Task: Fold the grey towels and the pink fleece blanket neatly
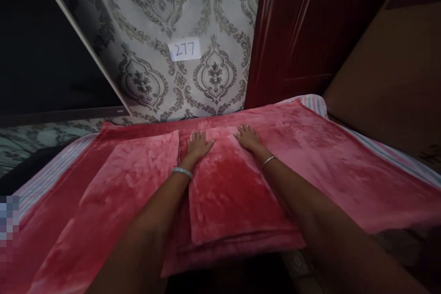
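Note:
A plush red-pink blanket [237, 193] lies partly folded, with a layered panel in the middle and flatter parts spread to both sides. My left hand [200, 144] rests flat on the far left corner of that middle panel, fingers spread. On the panel's far right side, my right hand [248, 138] lies palm down with its fingers apart. Neither hand grips the fabric. A narrow gap separates the middle panel from the folded left part of the blanket.
Under the blanket, a striped cloth [57, 179] shows at both sides. Behind stands a patterned wall [213, 9] with a paper label [185, 49] reading 277. A dark red door [296, 23] is at the right, a large black screen [44, 50] at the left.

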`<state>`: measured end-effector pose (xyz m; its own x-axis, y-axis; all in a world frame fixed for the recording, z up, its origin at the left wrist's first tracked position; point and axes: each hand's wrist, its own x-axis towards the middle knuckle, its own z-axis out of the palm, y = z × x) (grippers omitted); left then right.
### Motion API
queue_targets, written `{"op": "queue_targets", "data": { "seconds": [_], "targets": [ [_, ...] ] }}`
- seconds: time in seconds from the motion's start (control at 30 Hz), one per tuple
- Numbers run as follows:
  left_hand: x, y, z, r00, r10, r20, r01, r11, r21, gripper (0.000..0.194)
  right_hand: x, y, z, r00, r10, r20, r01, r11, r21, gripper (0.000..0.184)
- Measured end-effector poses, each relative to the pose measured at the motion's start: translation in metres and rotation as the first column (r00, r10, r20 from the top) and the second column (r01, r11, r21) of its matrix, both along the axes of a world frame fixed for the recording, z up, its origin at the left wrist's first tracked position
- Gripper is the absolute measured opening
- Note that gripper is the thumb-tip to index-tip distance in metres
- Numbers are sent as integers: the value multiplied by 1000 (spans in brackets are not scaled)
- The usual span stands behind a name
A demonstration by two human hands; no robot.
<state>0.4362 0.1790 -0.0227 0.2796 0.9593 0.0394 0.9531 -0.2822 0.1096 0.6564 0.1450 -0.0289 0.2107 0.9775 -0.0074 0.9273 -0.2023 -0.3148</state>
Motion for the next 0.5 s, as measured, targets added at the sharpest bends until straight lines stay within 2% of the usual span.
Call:
{"op": "queue_targets", "data": {
  "seconds": [0.1, 0.17, 0.23, 0.33, 0.4, 0.5],
  "targets": [
    [-3, -11, 17, 1000, -7, 27, 7, 1000, -8, 62, 1, -28, 13, 999, 28, 19, -28, 1000, 13, 59],
    [-6, -36, 18, 997, -64, 39, 63, 997, 45, 66, 0, -59, 12, 993, 97, 72, -102, 992, 69, 61],
    [-11, -74, 7, 980, -196, 28, 194, 978, 73, 74, -4, -97, 1, 974, 180, 139, -196, 974, 114, 61],
    [-21, -136, -23, 905, -425, -16, 424, 901, 94, 81, -12, -149, -24, 945, 248, 216, -277, 953, 119, 62],
    [-27, -164, -40, 878, -477, -34, 478, 870, 122, 79, -15, -170, -37, 935, 249, 253, -284, 952, 115, 61],
    [-29, -178, -50, 878, -477, -34, 477, 869, 128, 77, -14, -179, -47, 931, 225, 289, -274, 952, 140, 59]
  ]
}}
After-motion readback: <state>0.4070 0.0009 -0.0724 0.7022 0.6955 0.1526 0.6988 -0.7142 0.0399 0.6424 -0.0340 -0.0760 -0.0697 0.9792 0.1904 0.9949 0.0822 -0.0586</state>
